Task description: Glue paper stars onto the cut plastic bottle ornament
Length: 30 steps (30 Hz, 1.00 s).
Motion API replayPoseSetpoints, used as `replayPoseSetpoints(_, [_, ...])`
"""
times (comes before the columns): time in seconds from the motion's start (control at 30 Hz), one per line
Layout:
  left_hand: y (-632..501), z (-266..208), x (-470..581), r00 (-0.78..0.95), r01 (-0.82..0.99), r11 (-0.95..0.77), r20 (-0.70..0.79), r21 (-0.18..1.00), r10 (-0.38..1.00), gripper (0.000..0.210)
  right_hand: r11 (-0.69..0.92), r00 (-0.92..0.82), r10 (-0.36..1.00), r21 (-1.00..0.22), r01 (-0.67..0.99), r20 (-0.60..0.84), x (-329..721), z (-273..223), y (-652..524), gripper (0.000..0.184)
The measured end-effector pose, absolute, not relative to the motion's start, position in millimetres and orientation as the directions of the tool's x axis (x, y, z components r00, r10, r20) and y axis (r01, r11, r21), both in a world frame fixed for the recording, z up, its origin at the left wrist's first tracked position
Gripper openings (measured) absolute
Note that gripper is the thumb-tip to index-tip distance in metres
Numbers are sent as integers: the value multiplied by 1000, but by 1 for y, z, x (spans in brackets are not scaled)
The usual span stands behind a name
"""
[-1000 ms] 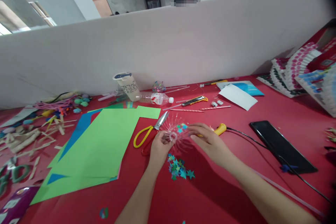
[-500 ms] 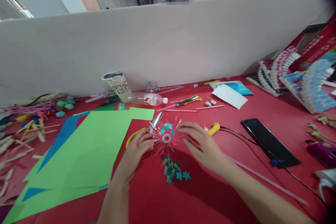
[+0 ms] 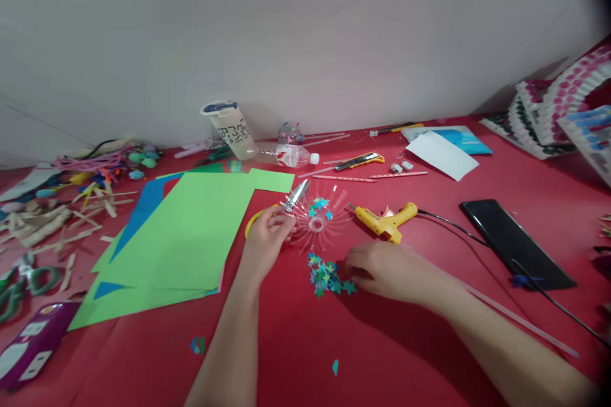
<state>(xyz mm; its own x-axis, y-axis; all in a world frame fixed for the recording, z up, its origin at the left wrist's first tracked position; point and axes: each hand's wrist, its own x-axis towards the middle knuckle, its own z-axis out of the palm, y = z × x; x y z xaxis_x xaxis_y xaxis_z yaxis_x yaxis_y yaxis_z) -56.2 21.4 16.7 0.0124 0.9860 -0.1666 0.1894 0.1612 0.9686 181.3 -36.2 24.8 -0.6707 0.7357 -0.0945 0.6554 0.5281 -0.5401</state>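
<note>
A clear plastic bottle top (image 3: 316,224), cut into strips that fan out round its neck ring, rests on the red table with several blue and green stars on it. My left hand (image 3: 268,234) is closed on its left strips, beside yellow-handled scissors (image 3: 298,194) partly hidden behind. Just below lies a pile of small foil-like stars (image 3: 325,273). At the pile's right edge is my right hand (image 3: 382,270), its fingers bent and drawn together; whatever is between the fingertips is hidden. A yellow glue gun (image 3: 387,221) lies above the right hand.
Green paper sheets (image 3: 181,235) cover the left. Behind stand a marked cup (image 3: 231,130) and a lying bottle (image 3: 289,155), with a utility knife (image 3: 359,161) nearby. A black phone (image 3: 518,245) and the glue gun's cord (image 3: 451,227) lie right. A white partition (image 3: 305,44) closes off the back.
My right hand has moved from the bottle top's right side down to the star pile, uncovering the glue gun. My left hand stays at the bottle top. The view has tilted down.
</note>
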Motion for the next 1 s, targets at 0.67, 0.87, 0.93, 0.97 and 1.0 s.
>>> replayPoseSetpoints(0.67, [-15,34,-33,-99,460,-488,589,742,802,12,536,-656,751,-509,673,-78,172,17,-46,7])
replayPoseSetpoints(0.87, [-9,29,-36,-199,363,-360,449,859,871,16,546,-674,733,-513,663,-90,172,14,-44,8])
replayPoseSetpoints(0.93, [-8,29,-36,-214,351,-353,441,867,872,17,546,-671,736,-506,668,-92,174,14,-43,8])
replayPoseSetpoints(0.97, [-7,29,-35,-220,345,-352,439,870,871,17,545,-667,739,-499,674,-93,175,14,-43,8])
replayPoseSetpoints(1.0, [-6,29,-35,-224,339,-351,437,873,871,18,545,-663,743,-489,681,-95,176,15,-42,8])
